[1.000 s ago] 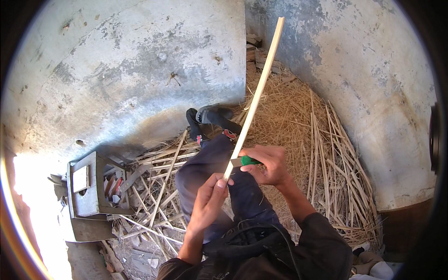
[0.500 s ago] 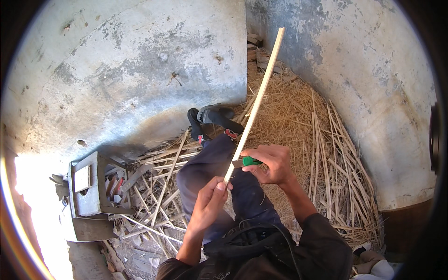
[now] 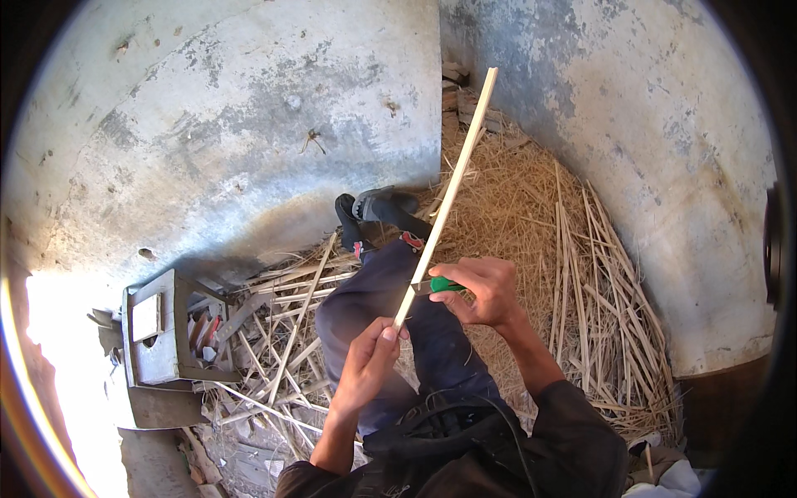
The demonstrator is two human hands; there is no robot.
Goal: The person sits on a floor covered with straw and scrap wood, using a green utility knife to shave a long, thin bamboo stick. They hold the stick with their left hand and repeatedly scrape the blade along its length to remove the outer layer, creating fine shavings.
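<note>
A long pale wooden strip (image 3: 452, 187) slants up and away from me over my legs. My left hand (image 3: 371, 357) pinches its near end between thumb and fingers. In my right hand (image 3: 481, 290) is a knife (image 3: 442, 285) with a green handle, its short blade pointing left and lying against the strip just above my left hand. Most of the handle is hidden in my fingers. A thin curl of wood (image 3: 475, 141) hangs by the strip's upper part.
Straw-like shavings (image 3: 515, 187) cover the floor ahead. Several loose strips (image 3: 589, 307) lie along the right wall (image 3: 647, 166), more (image 3: 295, 324) at the left. A wooden box (image 3: 178, 353) stands tipped at the left wall (image 3: 249, 108). My shoes (image 3: 374, 207) rest near that wall.
The strip has slid toward me and slightly left, its far end now lower. My left hand shifted slightly down and left with it; the knife hand stayed nearly in place.
</note>
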